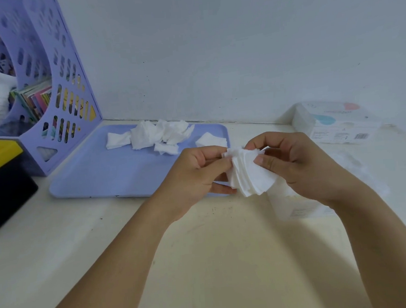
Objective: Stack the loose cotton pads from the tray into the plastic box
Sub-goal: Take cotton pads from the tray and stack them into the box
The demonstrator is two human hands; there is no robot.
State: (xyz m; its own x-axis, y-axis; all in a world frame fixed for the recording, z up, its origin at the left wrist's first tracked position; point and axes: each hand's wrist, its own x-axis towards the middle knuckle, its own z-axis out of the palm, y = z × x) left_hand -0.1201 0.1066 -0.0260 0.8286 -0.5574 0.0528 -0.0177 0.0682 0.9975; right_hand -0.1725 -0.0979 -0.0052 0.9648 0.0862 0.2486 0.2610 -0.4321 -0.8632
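Head view: your left hand (198,173) and right hand (292,161) pinch fanned pad bundle (249,174) at centre, squaring edges for stacking. Loose pads (152,136) on tray (106,171), 11 o'clock. Plastic box (296,205) beneath right hand.

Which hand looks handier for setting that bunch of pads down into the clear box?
Probably the right. The right hand pinches the fanned cotton pads and hangs directly over the plastic box, which lies below and beside it. The left hand also holds the bunch, but sits over the tray side.
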